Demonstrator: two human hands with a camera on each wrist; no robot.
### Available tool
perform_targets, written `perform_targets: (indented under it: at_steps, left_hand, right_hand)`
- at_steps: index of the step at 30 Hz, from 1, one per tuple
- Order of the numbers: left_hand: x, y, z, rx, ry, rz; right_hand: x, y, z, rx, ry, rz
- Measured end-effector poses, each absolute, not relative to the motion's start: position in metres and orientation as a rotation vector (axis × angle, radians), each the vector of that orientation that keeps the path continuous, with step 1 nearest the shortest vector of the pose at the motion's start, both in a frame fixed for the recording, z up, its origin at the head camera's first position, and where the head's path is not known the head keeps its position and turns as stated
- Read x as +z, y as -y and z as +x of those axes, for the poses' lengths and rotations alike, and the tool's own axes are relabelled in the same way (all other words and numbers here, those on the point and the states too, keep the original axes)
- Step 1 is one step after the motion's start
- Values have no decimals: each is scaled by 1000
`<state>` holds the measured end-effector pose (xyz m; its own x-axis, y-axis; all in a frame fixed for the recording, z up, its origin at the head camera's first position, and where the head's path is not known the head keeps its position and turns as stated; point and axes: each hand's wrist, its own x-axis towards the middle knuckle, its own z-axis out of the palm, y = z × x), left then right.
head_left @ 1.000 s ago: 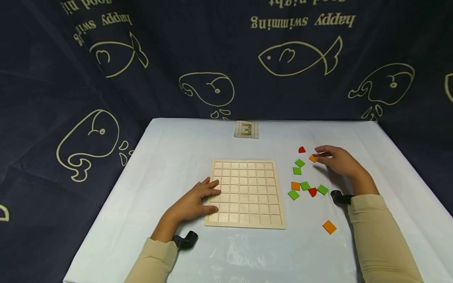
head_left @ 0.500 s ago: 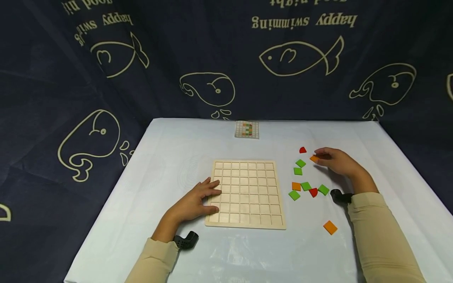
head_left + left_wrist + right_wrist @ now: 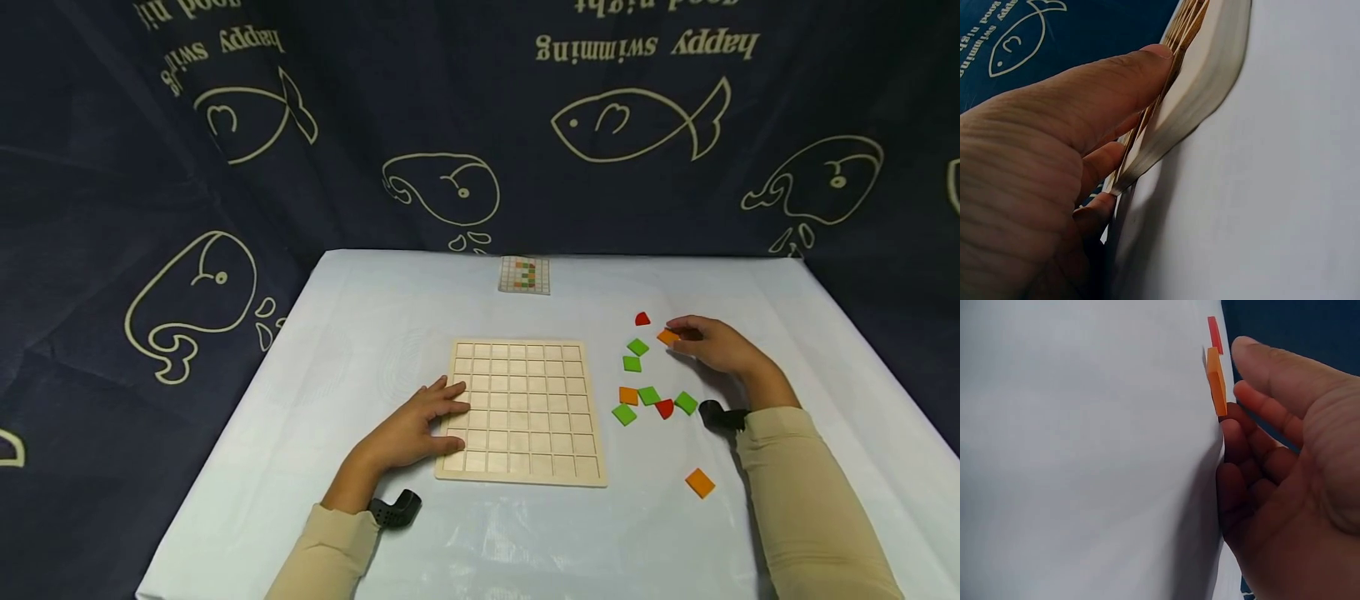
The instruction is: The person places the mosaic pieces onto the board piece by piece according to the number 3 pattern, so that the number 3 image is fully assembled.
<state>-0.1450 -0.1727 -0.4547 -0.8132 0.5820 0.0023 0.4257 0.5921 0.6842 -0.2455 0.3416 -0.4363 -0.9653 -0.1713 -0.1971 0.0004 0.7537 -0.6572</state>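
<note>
My left hand (image 3: 415,423) rests spread on the left edge of a light wooden grid board (image 3: 547,417). Its thumb (image 3: 1129,78) and fingertips touch the board's top in the left wrist view. Over on the right, my right hand (image 3: 716,343) is beside an orange square tile (image 3: 667,337) lying on the table. Seen from the right wrist, the thumb stands a little apart from that orange tile (image 3: 1216,381), and the fingers are loosely bent with nothing pinched between them. A red quarter-round tile (image 3: 642,319) lies just beyond, and green tiles (image 3: 638,347) lie nearer the board.
Right of the board are more tiles: another orange square (image 3: 628,396), several green squares and a red quarter-round piece (image 3: 664,408). One orange tile (image 3: 701,482) lies nearer the front. A small pattern card (image 3: 524,275) is at the back of the white-covered table (image 3: 375,317).
My right hand has shifted very slightly at the orange tile, and more of the tile now shows beside the fingers. The left hand stays on the board.
</note>
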Motion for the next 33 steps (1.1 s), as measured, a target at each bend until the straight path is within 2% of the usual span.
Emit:
perform_targets:
  at_steps: [33]
  left_hand:
    - [-454,171,-145,1046,-2601,841]
  right_hand:
    - [-446,-342,-248,-1024,-2739,-200]
